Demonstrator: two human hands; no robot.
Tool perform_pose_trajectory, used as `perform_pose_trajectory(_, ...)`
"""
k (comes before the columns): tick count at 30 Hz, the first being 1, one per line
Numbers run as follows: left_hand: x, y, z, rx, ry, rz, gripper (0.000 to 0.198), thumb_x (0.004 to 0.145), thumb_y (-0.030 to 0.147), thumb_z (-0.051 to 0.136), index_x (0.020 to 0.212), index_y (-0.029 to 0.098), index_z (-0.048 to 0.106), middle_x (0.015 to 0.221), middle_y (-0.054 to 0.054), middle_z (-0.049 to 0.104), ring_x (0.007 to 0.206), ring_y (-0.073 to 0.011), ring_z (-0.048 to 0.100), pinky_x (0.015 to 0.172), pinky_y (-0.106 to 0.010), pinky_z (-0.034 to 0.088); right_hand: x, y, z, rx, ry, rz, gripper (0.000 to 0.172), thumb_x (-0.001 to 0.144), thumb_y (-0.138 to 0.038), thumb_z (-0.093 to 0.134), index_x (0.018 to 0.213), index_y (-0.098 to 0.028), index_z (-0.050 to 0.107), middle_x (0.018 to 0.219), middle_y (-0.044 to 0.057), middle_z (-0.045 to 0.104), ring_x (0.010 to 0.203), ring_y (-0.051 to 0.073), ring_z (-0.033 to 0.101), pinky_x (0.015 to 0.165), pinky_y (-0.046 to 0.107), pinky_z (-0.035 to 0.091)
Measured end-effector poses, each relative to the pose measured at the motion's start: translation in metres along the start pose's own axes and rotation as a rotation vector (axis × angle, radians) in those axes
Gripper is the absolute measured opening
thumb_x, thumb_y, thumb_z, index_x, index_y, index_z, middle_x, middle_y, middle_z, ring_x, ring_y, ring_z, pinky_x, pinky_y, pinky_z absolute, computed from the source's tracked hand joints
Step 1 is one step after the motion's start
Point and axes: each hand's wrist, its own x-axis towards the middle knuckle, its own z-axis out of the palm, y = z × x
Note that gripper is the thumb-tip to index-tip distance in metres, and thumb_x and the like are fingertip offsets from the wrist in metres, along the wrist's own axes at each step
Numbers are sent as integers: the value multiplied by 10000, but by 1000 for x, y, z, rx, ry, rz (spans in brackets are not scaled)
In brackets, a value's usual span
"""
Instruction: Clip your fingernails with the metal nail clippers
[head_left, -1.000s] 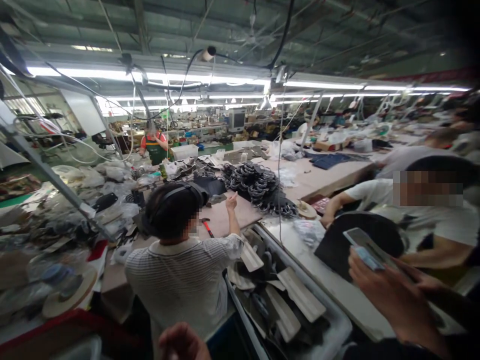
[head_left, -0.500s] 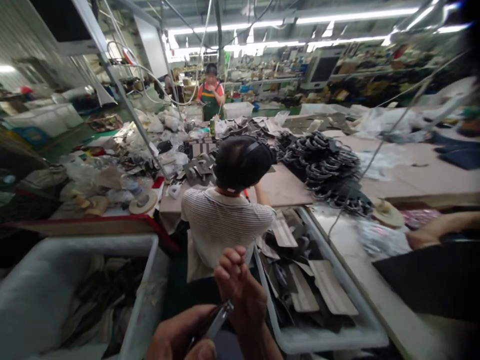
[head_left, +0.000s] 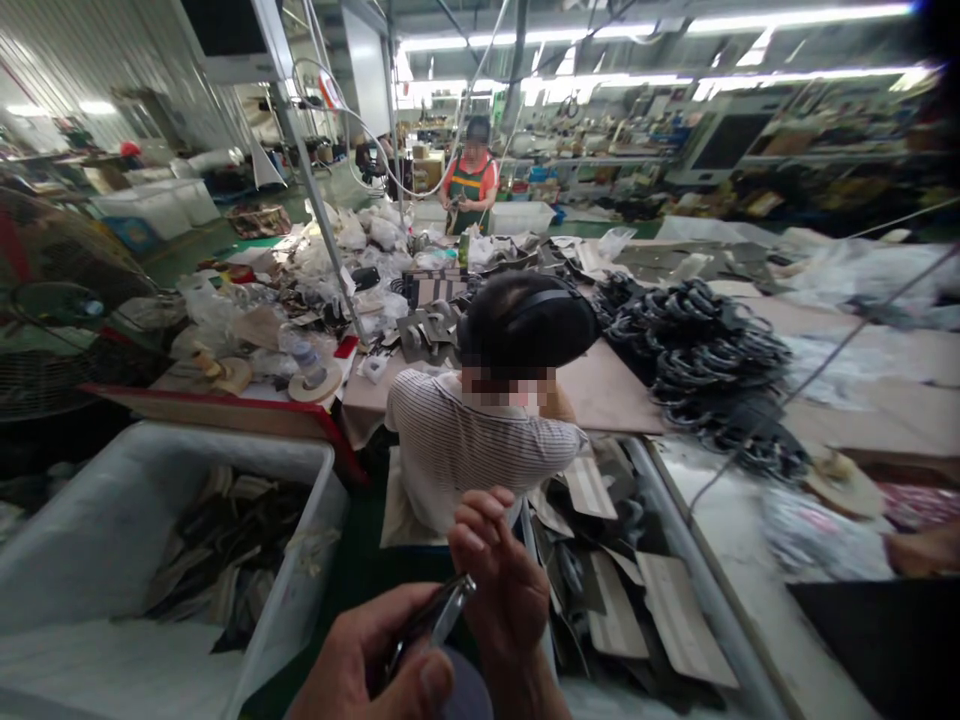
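Note:
My left hand (head_left: 367,655) grips a small shiny metal nail clipper (head_left: 442,615) between thumb and fingers. Its jaw end points up and right, towards my right hand (head_left: 499,575). My right hand is raised with the palm side partly showing and the fingers curled together; nothing shows in them. The clipper's tip is close to the right hand, but whether they touch I cannot make out. Just beyond my hands sits a person in a striped shirt (head_left: 480,435), back towards me, wearing a dark cap (head_left: 525,325).
A white bin (head_left: 326,470) with dark pieces stands at left; another bin (head_left: 652,470) at right holds grey panels (head_left: 679,610). Black looped parts (head_left: 697,350) are heaped on the table (head_left: 607,390). Plastic bags clutter the left. Another person (head_left: 471,185) stands beyond; a forearm (head_left: 922,553) shows at right.
My view has turned left, so the surroundings sit further right. The seated person's head has turned. The far person's hand has come down from the face. My hands keep nearly the same pose.

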Motion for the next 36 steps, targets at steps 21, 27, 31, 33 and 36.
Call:
perform_pose_trajectory(21,-4,-39,-51,-223,306,16,687,1056,660,871,1471,115,816,774,-7,528,712,-131,442,691,-295,338,12,23,-1,-532,-125,-205,175,994,-347,851,930,-233,734,947,11,515,850,181,480,831,333,556)
perform_pose_trajectory(27,-4,-45,-64,-263,334,20,739,1013,677,906,1457,95,810,766,-10,552,708,-127,452,692,-296,331,17,27,10,-182,-35,-59,220,887,-306,826,909,-235,618,926,-11,457,808,164,428,793,318,585)
perform_pose_trajectory(31,-5,-42,-71,-298,327,42,698,1039,658,883,1445,95,807,761,11,514,702,-112,438,691,-278,349,23,35,18,-138,18,-60,254,862,-247,813,894,-251,561,908,-13,450,790,168,425,746,317,584)
perform_pose_trajectory(33,-5,-38,-73,-320,339,47,697,1025,668,894,1410,93,815,761,15,505,699,-112,430,687,-275,354,25,39,20,-97,16,-40,251,874,-219,801,910,-252,554,909,-16,463,790,163,442,748,314,585)
perform_pose_trajectory(36,-6,-32,-75,-339,374,47,701,984,686,930,1334,86,831,754,19,494,696,-112,426,683,-274,356,27,44,21,-37,13,-5,244,898,-185,780,932,-250,547,907,-22,473,789,154,465,757,309,587)
